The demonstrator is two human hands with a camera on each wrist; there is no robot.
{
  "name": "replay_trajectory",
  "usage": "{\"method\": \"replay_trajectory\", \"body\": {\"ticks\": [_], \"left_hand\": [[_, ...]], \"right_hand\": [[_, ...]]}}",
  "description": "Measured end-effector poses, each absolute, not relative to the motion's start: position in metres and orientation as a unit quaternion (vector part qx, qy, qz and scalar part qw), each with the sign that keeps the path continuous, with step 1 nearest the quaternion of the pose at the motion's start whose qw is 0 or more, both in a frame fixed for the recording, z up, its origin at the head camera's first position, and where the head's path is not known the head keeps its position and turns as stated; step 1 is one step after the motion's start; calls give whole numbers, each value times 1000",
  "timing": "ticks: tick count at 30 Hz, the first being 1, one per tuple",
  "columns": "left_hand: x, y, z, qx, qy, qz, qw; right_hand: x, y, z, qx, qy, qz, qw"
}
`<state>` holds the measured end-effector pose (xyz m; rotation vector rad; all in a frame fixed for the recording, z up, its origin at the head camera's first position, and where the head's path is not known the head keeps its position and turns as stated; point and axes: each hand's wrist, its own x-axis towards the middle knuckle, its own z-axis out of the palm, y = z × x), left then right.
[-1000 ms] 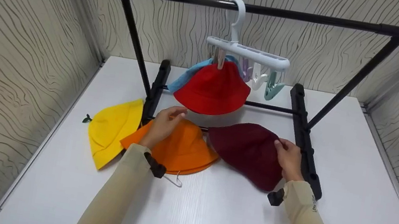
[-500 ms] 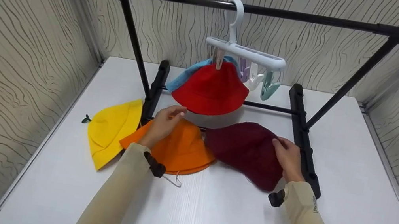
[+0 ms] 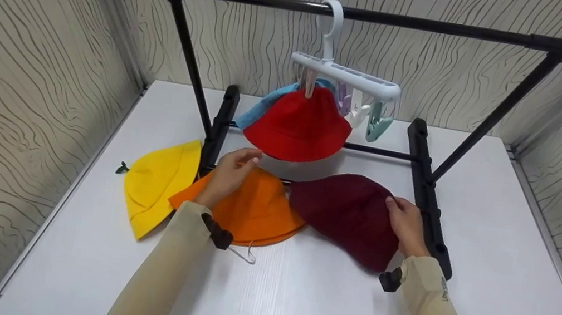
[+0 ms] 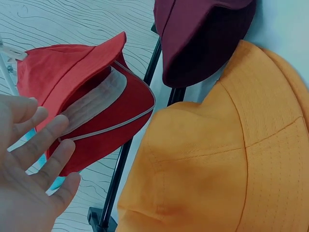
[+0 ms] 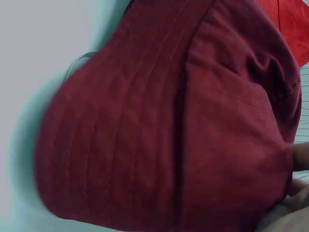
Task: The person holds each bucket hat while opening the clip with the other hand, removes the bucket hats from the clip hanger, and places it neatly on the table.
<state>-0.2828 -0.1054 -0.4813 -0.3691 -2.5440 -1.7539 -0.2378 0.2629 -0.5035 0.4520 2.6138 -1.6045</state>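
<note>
In the head view my right hand (image 3: 407, 222) pinches the crown edge of a maroon bucket hat (image 3: 348, 213); its stitched brim (image 5: 116, 125) fills much of the right wrist view. My left hand (image 3: 229, 174) hovers over an orange bucket hat (image 3: 256, 207), fingers loosely spread and holding nothing. Just beyond those fingers hangs a red bucket hat (image 3: 300, 127), its pale lining (image 4: 96, 99) visible in the left wrist view. A light blue hat (image 3: 264, 110) is partly hidden behind the red one. Clips on a white hanger (image 3: 350, 74) hold them.
The hanger hooks over a black rack's bar (image 3: 448, 28). A white clip (image 3: 357, 112) and a green clip (image 3: 378, 122) dangle from its right part. On the white table (image 3: 267, 313) lies a yellow hat (image 3: 158, 186) at left, with a small white hook (image 3: 245, 256) showing below the orange hat.
The maroon hat shifts slightly in my right hand, its lower brim a little lower now. The hanger's right end has swung slightly left. My left hand stays nearly still.
</note>
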Motion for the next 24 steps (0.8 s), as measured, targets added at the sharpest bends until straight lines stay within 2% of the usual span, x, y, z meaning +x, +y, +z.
{"method": "replay_trajectory", "body": {"ticks": [11,19,24], "left_hand": [[-281,-102,-480,-113,-811,-574,4],[-262,-100,-451,-126,-808,-575,7],[-271,-102,-465,-117,-809,-575,7]], "right_hand": [[-235,265,-505,130,844,-519,48],[-237,263,-507,138,846,-511,56],[-237,263,-512,153,838,-518,81]]}}
